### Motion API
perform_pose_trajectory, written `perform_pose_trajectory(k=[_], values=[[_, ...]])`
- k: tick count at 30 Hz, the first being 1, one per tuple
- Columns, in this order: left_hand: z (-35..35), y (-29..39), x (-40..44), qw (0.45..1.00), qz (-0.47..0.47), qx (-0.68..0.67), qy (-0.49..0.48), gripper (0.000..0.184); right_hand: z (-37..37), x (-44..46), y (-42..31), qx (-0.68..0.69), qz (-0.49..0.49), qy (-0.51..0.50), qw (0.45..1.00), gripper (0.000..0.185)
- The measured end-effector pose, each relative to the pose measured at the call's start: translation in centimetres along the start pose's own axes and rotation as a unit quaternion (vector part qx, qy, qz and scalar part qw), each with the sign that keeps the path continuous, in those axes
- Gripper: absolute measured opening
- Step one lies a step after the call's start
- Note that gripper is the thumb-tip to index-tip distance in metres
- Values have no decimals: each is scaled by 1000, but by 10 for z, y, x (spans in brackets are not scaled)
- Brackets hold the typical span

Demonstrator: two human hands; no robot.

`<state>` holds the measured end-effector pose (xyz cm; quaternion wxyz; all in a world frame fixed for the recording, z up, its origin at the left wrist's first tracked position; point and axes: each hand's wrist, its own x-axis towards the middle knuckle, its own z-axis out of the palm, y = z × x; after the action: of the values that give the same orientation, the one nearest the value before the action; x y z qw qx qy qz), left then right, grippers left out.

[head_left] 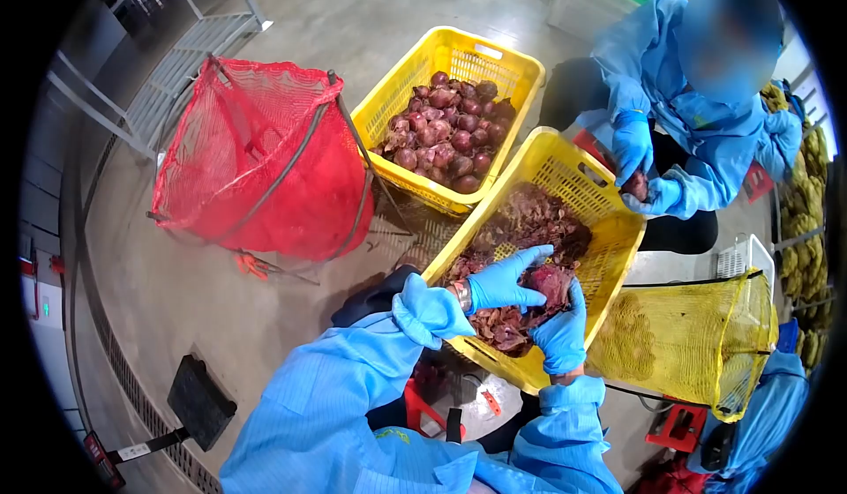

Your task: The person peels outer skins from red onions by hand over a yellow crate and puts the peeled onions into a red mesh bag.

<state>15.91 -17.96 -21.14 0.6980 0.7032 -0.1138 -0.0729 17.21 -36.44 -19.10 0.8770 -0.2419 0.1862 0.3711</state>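
A red onion (552, 286) with loose papery skin is held over the near yellow crate (609, 220). My right hand (562, 333), in a blue glove, grips it from below and the right, fingers closed against its side. My left hand (505, 282), also gloved in blue, is at the onion's left, fingers stretched out and apart, the thumb close to the onion's surface; whether it touches is hard to tell. Below both hands, loose dark red onion skins (507, 328) cover much of the crate's bottom.
Another yellow crate (388, 97) holds many red onions (445, 132). Left of it stands a red mesh bag (273, 185) on a frame. Across from me, a co-worker's gloved hands (633, 145) hold an onion. A yellow mesh bag (679, 340) lies at right; a dark scale (201, 401) stands lower left.
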Motion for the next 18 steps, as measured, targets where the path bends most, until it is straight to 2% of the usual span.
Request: perform_pose_trajectory(k=[3, 9, 18], values=[[6, 4, -3, 991, 20, 129, 4, 97, 1, 2, 5, -38, -44, 8, 998, 48], [14, 9, -5, 988, 20, 147, 45, 98, -2, 3, 5, -12, -13, -1, 1000, 50], [11, 16, -6, 987, -32, 154, 17, 90, 3, 2, 7, -12, -9, 2, 1000, 51]])
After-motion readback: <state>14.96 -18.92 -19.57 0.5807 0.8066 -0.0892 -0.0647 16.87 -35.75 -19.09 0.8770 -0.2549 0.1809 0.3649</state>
